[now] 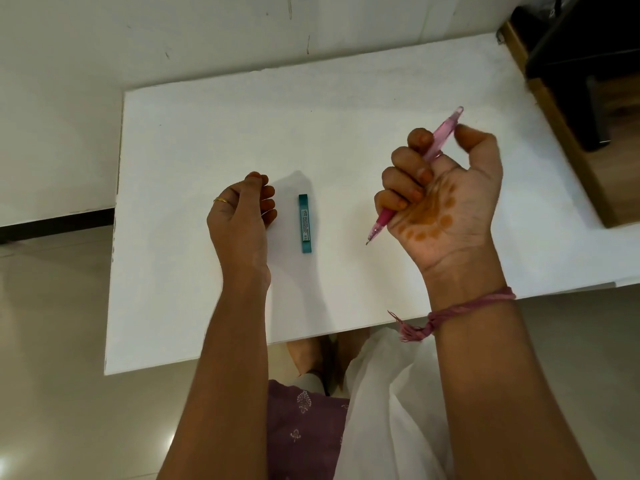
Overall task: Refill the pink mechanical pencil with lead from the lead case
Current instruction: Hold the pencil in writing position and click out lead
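Right hand [440, 199]: raised above the right part of the bench, palm turned toward the camera, with orange dots of dye on the palm.
Right fingers [403, 180]: curled round the pink mechanical pencil, thumb up beside its far end.
Pink mechanical pencil [437, 143]: held aslant in the right hand, its metal tip pointing near and left below the palm, its cap end sticking out far and right past the fingertips; the middle of the barrel is hidden in the fist.
Lead case [304, 223]: a slim teal case lying flat on the bench, long side running near to far, between the two hands, touched by neither.
Left hand [242, 216]: over the bench just left of the lead case, back of the hand to the camera, a gold ring on one finger.
Left fingers [268, 204]: loosely curled inward, holding nothing; their tips near the case but apart from it.
Bench [214, 140]: a white top, its near edge crossing under both forearms.
Wrist thread [450, 313]: a pink frayed cord tied round the right wrist.
Clothing [304, 427]: purple patterned cloth and a white drape below the near edge of the bench.
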